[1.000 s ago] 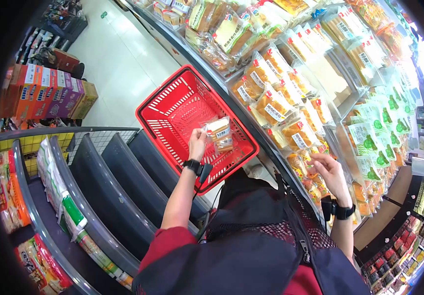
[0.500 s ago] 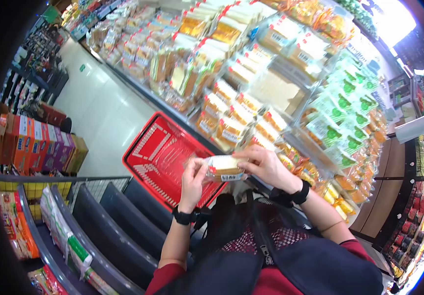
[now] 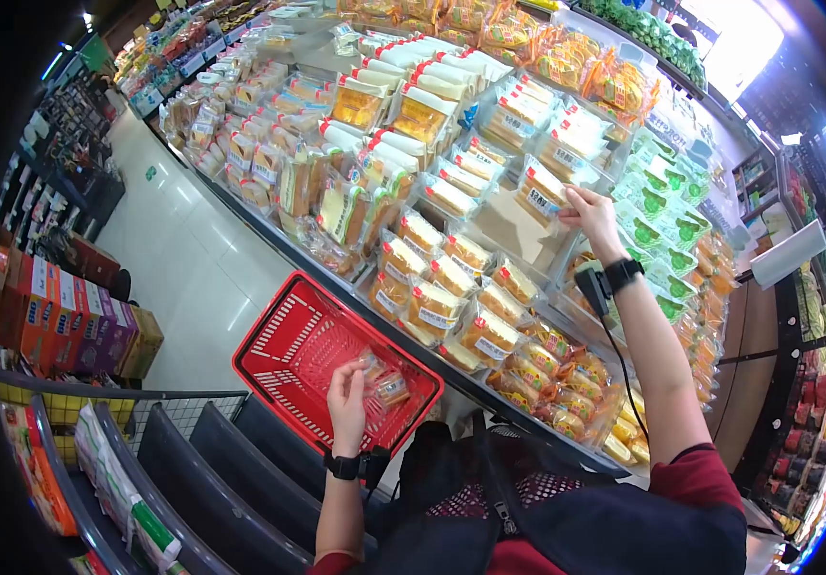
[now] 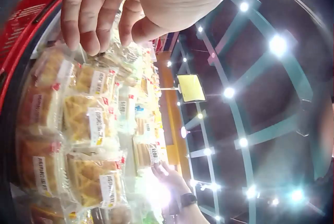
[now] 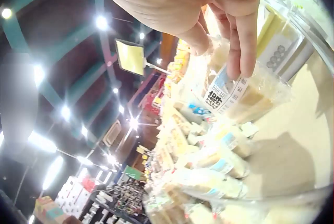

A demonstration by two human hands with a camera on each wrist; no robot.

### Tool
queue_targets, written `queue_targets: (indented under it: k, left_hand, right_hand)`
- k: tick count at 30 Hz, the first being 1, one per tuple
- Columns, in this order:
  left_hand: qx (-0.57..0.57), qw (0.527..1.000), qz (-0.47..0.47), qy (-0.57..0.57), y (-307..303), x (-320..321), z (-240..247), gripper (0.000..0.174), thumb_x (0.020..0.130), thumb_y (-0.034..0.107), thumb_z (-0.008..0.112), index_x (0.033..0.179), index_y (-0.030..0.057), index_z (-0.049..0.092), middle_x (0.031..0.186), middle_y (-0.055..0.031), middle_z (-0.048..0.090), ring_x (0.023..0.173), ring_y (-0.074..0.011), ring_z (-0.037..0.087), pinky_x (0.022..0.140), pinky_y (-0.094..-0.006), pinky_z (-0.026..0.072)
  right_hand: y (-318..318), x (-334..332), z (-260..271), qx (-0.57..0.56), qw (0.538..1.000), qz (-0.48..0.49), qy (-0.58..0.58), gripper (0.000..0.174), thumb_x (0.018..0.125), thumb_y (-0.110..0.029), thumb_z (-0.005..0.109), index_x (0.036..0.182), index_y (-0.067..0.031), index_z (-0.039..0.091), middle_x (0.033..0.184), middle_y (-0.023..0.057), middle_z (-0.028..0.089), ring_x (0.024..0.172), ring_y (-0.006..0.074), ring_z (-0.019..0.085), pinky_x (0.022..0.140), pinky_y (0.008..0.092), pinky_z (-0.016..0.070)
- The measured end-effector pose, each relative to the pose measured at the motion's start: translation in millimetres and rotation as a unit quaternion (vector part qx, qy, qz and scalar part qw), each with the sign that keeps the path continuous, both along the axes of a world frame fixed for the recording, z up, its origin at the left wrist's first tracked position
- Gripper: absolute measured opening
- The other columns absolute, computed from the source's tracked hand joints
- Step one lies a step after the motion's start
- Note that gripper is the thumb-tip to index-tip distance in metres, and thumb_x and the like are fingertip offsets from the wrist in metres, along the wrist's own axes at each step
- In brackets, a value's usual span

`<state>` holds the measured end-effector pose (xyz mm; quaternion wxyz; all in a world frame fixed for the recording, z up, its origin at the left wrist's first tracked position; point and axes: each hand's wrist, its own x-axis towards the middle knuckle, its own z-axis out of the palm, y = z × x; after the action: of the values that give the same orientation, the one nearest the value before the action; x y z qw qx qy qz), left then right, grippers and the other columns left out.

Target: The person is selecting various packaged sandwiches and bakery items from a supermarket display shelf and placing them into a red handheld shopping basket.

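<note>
My right hand pinches the end of a clear-wrapped packet of sliced bread with a printed label. The packet stands on edge over a pale-bottomed compartment of the bread display. In the right wrist view, the fingers of that hand press on the film of the packet beside its label. My left hand, its fingers loosely extended and holding nothing, hovers over the red shopping basket. Inside the basket lie wrapped bread packets. The left wrist view shows the same hand with relaxed fingers.
Wrapped cakes fill the compartments nearest the basket. Green-printed packets lie to the right of the right hand. Dark shelf dividers stand at the lower left, with stacked cartons beyond. A tiled aisle runs along the display.
My right hand has gone from holding a bread packet with the left hand near my body out to the display compartment. The left hand has let go and is back over the basket.
</note>
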<state>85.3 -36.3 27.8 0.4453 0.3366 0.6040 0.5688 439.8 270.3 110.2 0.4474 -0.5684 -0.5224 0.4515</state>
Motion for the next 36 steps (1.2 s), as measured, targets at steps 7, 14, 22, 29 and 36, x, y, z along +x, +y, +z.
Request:
queue_targets:
  k: [7,14,22,29,36]
  left_hand:
    - [-0.101,0.993,0.057,0.031,-49.5,-23.5,-36.2,0.020,0.097,0.020,0.047,0.106,0.0051,0.057,0.104,-0.0034,0.060,0.083,-0.0094,0.058,0.070,-0.0241,0.0496]
    - [-0.147,0.984,0.096,0.029,-79.7,-37.6,-67.6,0.016,0.095,0.017,0.051,0.104,0.0054,0.058,0.092,-0.0018,0.060,0.079,-0.0083,0.058,0.066,-0.0220,0.0487]
    - [-0.212,0.965,0.025,0.155,-101.3,-74.0,-176.0,0.022,0.090,0.023,0.058,0.102,0.0037,0.061,0.081,0.0001,0.061,0.070,-0.0065,0.054,0.060,-0.0217,0.0452]
    - [-0.381,0.896,-0.054,0.221,-65.9,-50.3,-290.6,0.037,0.081,0.031,0.062,0.104,0.0024,0.064,0.101,-0.0185,0.066,0.098,-0.0313,0.062,0.087,-0.0386,0.0478]
    - [-0.480,0.842,-0.041,0.243,-34.0,-35.1,-327.9,0.048,0.079,0.037,0.063,0.112,0.0027,0.059,0.102,-0.0244,0.063,0.097,-0.0349,0.063,0.086,-0.0398,0.0491]
  right_hand:
    - [66.0,-2.2,-70.4,-0.057,0.997,-0.047,-0.002,0.032,0.093,-0.019,0.053,0.120,-0.0002,0.057,0.105,0.0150,0.062,0.075,0.0199,0.067,0.063,0.0281,0.0574]
    - [83.2,-6.3,-83.4,-0.128,0.987,-0.092,0.042,0.036,0.092,-0.017,0.054,0.121,0.0042,0.049,0.092,0.0138,0.062,0.076,0.0231,0.065,0.067,0.0325,0.0567]
    - [-33.6,1.5,4.4,-0.093,0.986,0.064,0.123,0.030,0.093,-0.016,0.052,0.115,0.0041,0.054,0.109,0.0118,0.061,0.099,0.0214,0.060,0.086,0.0306,0.0493]
    - [-197.5,23.2,16.8,-0.213,0.956,0.188,-0.078,0.027,0.096,-0.016,0.050,0.117,-0.0007,0.056,0.103,0.0103,0.065,0.085,0.0147,0.064,0.081,0.0273,0.0514]
    - [-270.0,62.0,-4.2,-0.253,0.964,0.065,-0.049,0.027,0.096,-0.016,0.049,0.116,0.0011,0.055,0.101,0.0101,0.064,0.086,0.0143,0.063,0.079,0.0277,0.0514]
